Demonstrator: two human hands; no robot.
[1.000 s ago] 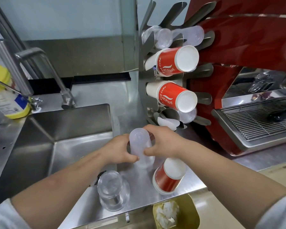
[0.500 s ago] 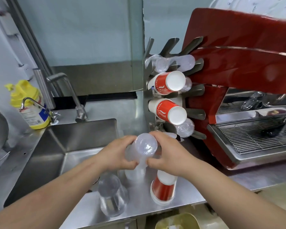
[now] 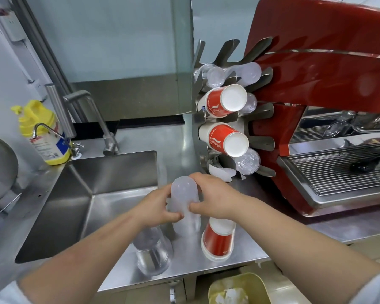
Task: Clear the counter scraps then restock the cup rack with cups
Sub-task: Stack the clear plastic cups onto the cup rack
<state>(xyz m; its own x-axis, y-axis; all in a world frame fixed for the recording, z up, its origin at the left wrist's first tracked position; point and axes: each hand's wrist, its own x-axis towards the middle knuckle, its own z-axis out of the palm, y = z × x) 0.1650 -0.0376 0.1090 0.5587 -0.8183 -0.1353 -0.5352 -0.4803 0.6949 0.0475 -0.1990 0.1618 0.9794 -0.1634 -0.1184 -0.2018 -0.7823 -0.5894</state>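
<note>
Both the left hand (image 3: 157,207) and right hand (image 3: 213,199) had fingers curled around a frosted, translucent cup stack (image 3: 184,196), upside down, its lower end extending below the fingertips toward the counter (image 3: 206,263).

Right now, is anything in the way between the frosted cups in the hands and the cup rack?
Nothing visible blocks the way. The left hand and right hand grip the frosted cup stack, and only bare counter lies between it and the cup rack. The rack's lowest near slot already holds frosted cups.
</note>
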